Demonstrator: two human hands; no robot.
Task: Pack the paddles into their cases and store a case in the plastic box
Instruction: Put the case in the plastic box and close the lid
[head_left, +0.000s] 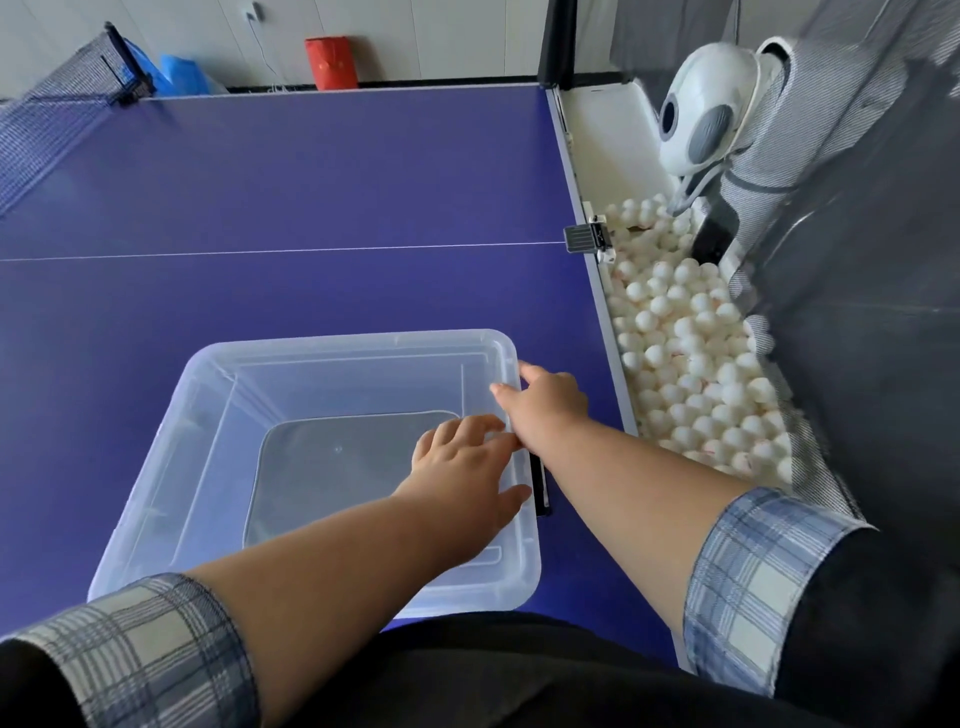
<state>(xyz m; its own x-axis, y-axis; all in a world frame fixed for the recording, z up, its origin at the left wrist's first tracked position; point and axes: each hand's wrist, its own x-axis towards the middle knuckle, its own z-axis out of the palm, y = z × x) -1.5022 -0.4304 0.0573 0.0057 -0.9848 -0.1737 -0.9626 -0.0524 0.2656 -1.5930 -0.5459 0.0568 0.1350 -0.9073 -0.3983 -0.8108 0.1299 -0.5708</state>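
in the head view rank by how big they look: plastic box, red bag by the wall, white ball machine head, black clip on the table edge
1. plastic box
2. white ball machine head
3. red bag, though it sits farthest away, so its true size is unsure
4. black clip

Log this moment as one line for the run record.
box: empty, on table | left hand: open, over right rim | right hand: on right rim | paddles, cases: not visible

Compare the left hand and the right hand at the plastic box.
The left hand reaches inside the plastic box, fingers spread; the right hand lies on its right rim, farther forward, index finger pointing. Both hold nothing in a grip, and both arms wear plaid sleeves.
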